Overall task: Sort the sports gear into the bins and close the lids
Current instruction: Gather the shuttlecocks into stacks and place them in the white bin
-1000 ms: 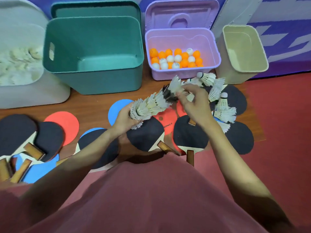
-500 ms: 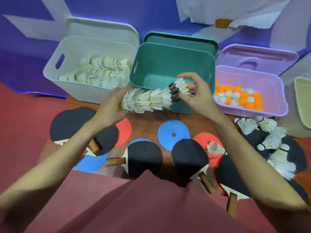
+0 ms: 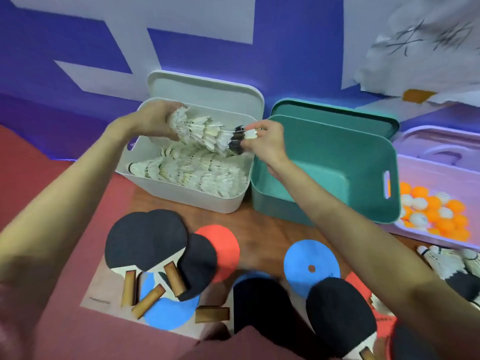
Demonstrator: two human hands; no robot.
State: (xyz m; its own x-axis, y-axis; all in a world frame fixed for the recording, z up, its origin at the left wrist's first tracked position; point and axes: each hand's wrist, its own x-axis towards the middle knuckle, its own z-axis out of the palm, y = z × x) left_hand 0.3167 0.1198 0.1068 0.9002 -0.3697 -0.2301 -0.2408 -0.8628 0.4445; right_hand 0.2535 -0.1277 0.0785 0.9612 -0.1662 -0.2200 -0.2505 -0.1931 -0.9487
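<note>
Your left hand [image 3: 153, 120] grips the feathered end of a shuttlecock stack [image 3: 205, 132], and your right hand [image 3: 262, 141] pinches its cork tip. You hold the stack level over the open white bin [image 3: 181, 196], above the shuttlecocks lying inside. The green bin [image 3: 363, 162] stands just beside it, paddles [image 3: 148, 240] in front.

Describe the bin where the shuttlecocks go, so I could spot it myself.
Three open bins line the purple wall. The white bin is the leftmost, beside the empty teal bin, with both hands holding a shuttlecock stack over it. Only it holds rows of feathered shuttlecocks.
</note>
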